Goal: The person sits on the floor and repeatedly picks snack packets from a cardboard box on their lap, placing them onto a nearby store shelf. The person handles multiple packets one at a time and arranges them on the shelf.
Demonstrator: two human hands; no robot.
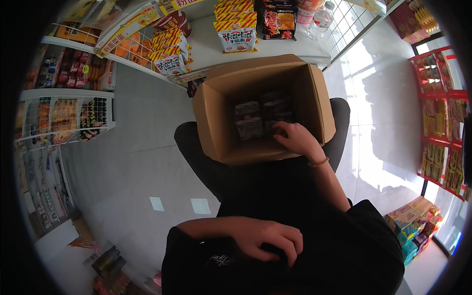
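Observation:
An open cardboard box [210, 121] rests between my knees, its flaps up. Down inside it lie several snack packets [249, 120], dim in the shadow. My right hand [297, 139] reaches over the box's near right edge, fingers bent and apart, with nothing seen in it; its fingertips are above the packets on the right side. My left hand [271, 239] is held against the front of my black shirt, fingers curled and apart, holding nothing that shows. On the shelf beyond the box stand rows of yellow, red and white noodle snack packets [236, 38].
A white shelf [201, 51] edges close to the box's far side, with black noodle packets [279, 24] and a clear plastic bottle [321, 20] on it. Wire-fronted racks [66, 121] stand left, a red rack [438, 140] right. Stacked packaged goods [416, 228] sit at lower right.

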